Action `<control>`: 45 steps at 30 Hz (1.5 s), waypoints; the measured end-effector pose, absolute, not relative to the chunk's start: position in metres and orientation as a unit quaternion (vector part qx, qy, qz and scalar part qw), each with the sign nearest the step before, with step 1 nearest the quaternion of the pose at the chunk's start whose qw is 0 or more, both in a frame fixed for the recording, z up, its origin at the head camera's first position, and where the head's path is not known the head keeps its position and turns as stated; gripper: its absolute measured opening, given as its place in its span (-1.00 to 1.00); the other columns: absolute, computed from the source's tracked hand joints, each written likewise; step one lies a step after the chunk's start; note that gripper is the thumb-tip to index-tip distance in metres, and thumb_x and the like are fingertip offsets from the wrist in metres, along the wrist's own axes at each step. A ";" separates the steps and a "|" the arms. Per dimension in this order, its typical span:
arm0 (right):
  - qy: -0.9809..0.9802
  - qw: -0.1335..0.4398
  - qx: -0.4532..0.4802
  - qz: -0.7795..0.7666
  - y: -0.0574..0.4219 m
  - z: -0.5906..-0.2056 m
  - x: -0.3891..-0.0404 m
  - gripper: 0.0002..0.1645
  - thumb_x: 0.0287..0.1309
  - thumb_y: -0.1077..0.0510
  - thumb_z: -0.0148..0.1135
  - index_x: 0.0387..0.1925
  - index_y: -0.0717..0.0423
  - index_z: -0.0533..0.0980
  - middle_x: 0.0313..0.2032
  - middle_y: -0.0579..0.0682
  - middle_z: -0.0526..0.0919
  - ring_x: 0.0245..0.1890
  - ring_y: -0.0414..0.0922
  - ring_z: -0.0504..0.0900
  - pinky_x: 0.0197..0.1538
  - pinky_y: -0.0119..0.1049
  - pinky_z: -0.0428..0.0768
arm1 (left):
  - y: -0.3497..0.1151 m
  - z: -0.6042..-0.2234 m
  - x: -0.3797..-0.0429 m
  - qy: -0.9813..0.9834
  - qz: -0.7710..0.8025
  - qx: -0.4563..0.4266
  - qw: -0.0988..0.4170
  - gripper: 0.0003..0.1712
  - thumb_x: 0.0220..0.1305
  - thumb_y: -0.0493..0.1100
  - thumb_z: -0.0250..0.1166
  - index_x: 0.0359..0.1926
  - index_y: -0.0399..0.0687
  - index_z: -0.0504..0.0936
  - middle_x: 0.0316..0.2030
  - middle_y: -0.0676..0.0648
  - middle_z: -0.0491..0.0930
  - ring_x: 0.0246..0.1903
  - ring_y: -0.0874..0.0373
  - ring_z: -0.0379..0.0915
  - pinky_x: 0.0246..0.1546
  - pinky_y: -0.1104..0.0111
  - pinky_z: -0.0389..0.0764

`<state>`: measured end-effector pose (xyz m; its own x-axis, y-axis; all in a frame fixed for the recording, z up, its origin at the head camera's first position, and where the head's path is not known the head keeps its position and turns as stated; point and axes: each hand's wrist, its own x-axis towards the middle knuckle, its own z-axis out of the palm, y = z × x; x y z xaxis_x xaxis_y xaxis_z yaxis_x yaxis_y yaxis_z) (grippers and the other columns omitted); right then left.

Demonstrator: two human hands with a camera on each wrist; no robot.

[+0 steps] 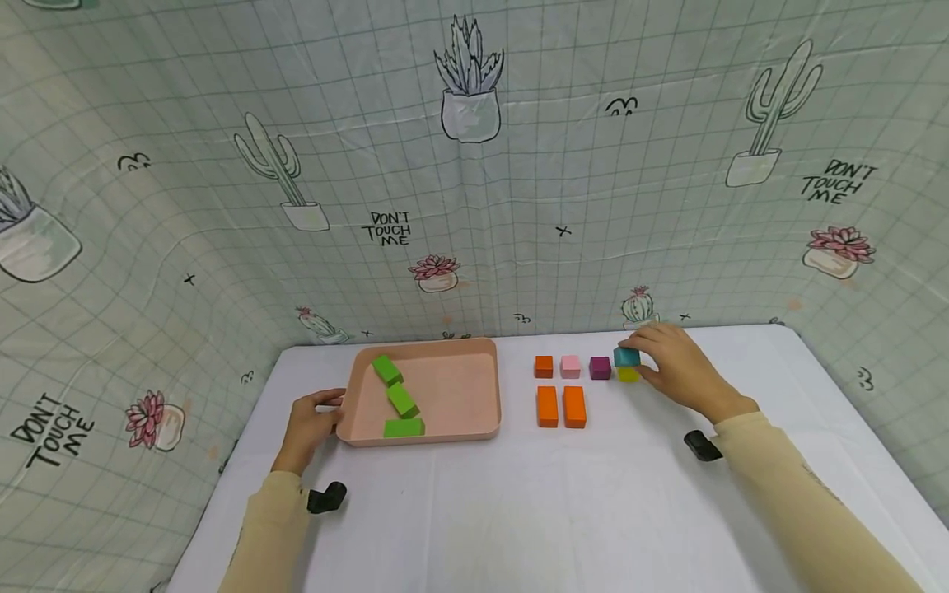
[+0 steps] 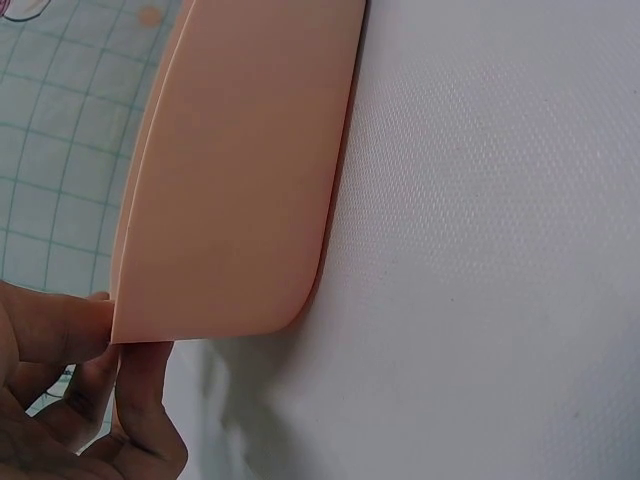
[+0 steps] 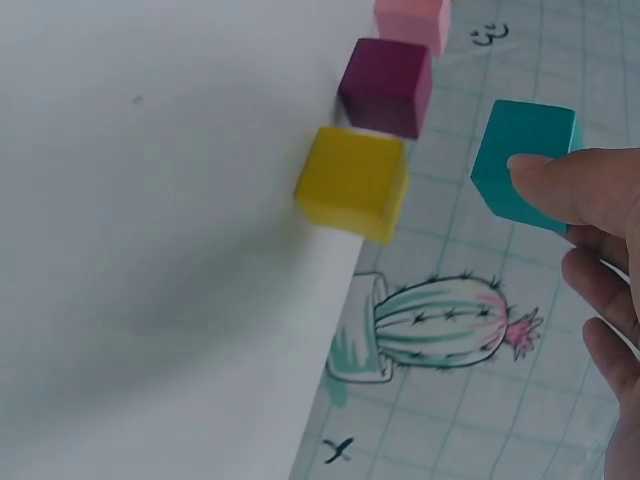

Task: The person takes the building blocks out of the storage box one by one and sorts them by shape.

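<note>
A teal cube [image 3: 535, 130] is held aloft, right of a peach tray [image 1: 460, 391].

pinching on both sides
left hand [image 1: 306, 424] grips between thumb [image 2: 62, 326] and fingers [image 2: 145, 405]; right hand [image 1: 673, 366] does likewise, farther forward

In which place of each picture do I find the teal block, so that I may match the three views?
Head: right of centre, held in the right hand, directly above the yellow block in the picture; the teal block.
Left wrist: not in this picture.
Right wrist: upper right, under the thumb, right of the yellow block.
Shared landmark: the white table, visible in all three.
</note>
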<state>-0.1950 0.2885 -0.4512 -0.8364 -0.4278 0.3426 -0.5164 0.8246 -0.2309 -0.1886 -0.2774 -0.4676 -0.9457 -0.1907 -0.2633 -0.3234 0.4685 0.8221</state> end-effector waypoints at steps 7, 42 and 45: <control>-0.945 0.156 0.237 0.164 0.310 -0.461 -0.189 -0.45 -0.10 0.48 0.61 0.02 0.28 0.69 -0.02 0.24 0.74 0.06 0.28 0.60 0.15 0.31 0.50 | -0.279 -0.468 -0.190 0.853 0.498 -0.140 0.066 -0.47 0.39 -0.48 0.11 0.36 -0.50 0.48 0.16 -0.44 0.49 -0.22 0.10 0.54 -0.33 0.49 0.58; -0.973 0.045 0.180 0.140 0.333 -0.488 -0.196 -0.51 0.11 0.43 0.50 0.12 0.37 0.65 0.06 0.32 0.70 0.12 0.32 0.59 0.23 0.33 0.49 | -0.279 -0.466 -0.187 0.854 0.498 -0.131 0.067 -0.47 0.40 -0.47 0.10 0.37 -0.50 0.48 0.19 -0.46 0.49 -0.22 0.08 0.53 -0.34 0.48 0.56; -0.974 0.038 0.174 0.137 0.332 -0.488 -0.197 -0.51 0.14 0.42 0.49 0.14 0.38 0.64 0.08 0.33 0.69 0.14 0.32 0.57 0.26 0.33 0.48 | -0.280 -0.466 -0.187 0.853 0.500 -0.135 0.068 -0.47 0.41 -0.47 0.10 0.37 -0.49 0.48 0.19 -0.45 0.49 -0.20 0.05 0.54 -0.34 0.48 0.56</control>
